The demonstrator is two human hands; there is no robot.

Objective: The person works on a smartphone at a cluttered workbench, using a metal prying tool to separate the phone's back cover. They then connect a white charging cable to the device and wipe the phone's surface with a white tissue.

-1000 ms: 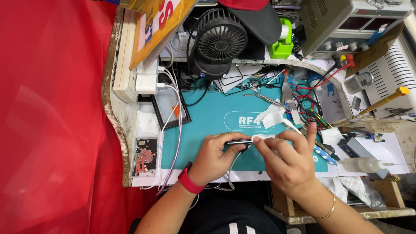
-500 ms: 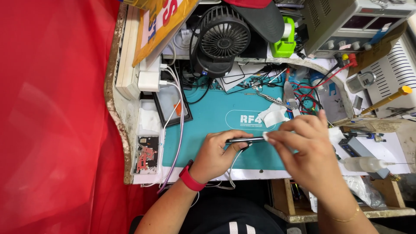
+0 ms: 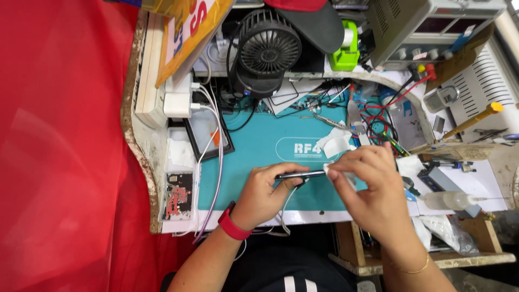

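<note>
Your left hand [image 3: 263, 196] grips a thin dark flat phone [image 3: 299, 174] edge-on above the teal rubber work mat [image 3: 254, 148]. Your right hand [image 3: 373, 184] pinches a small white wipe [image 3: 328, 169] against the phone's right end (contact partly hidden by fingers).

One teal mat [image 3: 259, 157]; behind it one black fan [image 3: 268, 48], one green holder [image 3: 344, 54]; on it two hands, one phone [image 3: 300, 174].
</note>
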